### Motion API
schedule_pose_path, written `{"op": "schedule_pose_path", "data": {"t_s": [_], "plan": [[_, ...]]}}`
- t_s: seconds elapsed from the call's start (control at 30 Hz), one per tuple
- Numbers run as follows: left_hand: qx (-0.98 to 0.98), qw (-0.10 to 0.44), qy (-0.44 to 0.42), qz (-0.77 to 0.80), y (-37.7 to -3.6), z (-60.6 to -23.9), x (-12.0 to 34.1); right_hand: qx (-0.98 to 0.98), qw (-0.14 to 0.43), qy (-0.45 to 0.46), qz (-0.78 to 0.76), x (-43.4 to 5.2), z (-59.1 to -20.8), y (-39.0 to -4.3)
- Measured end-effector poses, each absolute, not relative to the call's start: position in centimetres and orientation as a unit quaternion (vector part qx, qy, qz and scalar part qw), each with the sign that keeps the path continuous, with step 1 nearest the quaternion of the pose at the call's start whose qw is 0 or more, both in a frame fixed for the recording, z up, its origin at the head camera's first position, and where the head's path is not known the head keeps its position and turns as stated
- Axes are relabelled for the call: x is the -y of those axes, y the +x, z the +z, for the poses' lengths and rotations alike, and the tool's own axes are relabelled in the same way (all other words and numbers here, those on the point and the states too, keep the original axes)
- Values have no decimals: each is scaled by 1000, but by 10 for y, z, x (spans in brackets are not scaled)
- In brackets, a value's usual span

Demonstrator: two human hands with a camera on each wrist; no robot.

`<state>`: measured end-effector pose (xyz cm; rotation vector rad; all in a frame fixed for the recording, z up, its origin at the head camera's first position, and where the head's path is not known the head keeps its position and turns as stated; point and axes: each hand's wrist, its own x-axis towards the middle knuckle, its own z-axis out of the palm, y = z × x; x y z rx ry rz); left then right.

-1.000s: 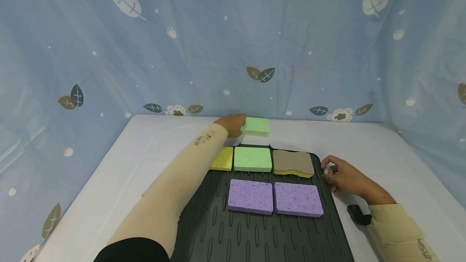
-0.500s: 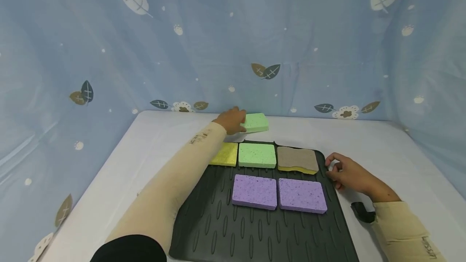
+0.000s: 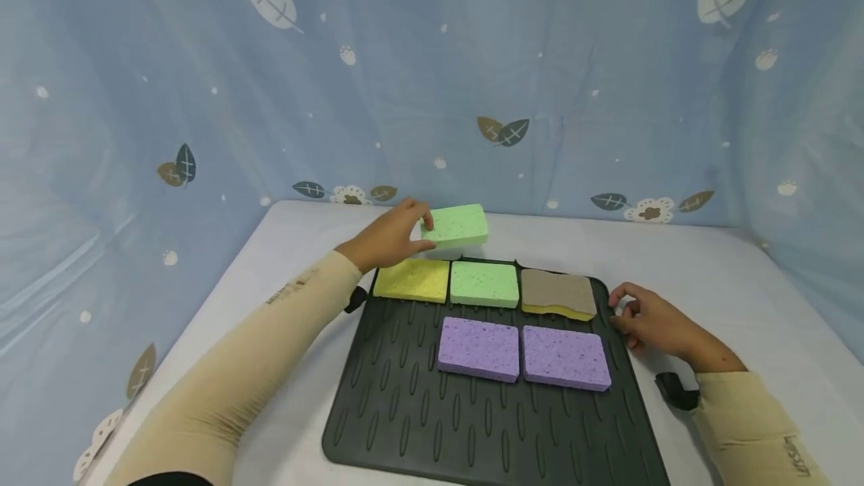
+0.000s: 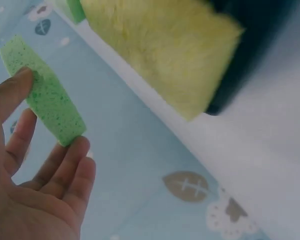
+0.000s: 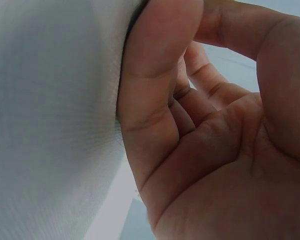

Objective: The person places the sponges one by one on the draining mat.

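Note:
My left hand [image 3: 390, 235] pinches a light green sponge [image 3: 460, 225] between thumb and fingers, raised near the back edge of the table. In the left wrist view the sponge [image 4: 55, 102] shows its speckled side, with the lower fingers spread below it. My right hand [image 3: 649, 325] rests by the right edge of the black ridged mat [image 3: 486, 426], fingers loosely curled with nothing visible in them. Up close, the right wrist view shows its bent fingers [image 5: 152, 95] against the white surface. Nearest the left wrist on the mat is a yellow sponge [image 3: 413, 280].
Beside the yellow sponge, a second green sponge [image 3: 484, 283] and a grey-brown and yellow sponge [image 3: 556, 292] complete the mat's back row. Two purple sponges [image 3: 479, 349] lie side by side in front. A blue leaf-patterned curtain [image 3: 378, 81] hangs behind the white table [image 3: 796, 366].
My left hand has lifted the green sponge off the back of the table and drawn it leftward, uncovering the yellow sponge. The right hand keeps its place by the mat; the head view has shifted slightly.

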<state>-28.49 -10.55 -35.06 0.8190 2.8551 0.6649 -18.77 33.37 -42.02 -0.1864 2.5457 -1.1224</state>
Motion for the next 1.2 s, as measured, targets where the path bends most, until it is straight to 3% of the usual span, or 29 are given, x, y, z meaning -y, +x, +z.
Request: {"op": "schedule_pose_path", "data": {"t_s": [0.63, 0.87, 1.2], "plan": [[-932, -18, 263, 248, -178, -374, 169, -909, 171, -63, -374, -335, -415, -192], [-937, 8, 254, 239, -154, -381, 183, -909, 171, -64, -375, -331, -415, -193], [-933, 40, 277, 224, -148, -380, 188, -904, 177, -57, -385, -330, -417, -186]]}}
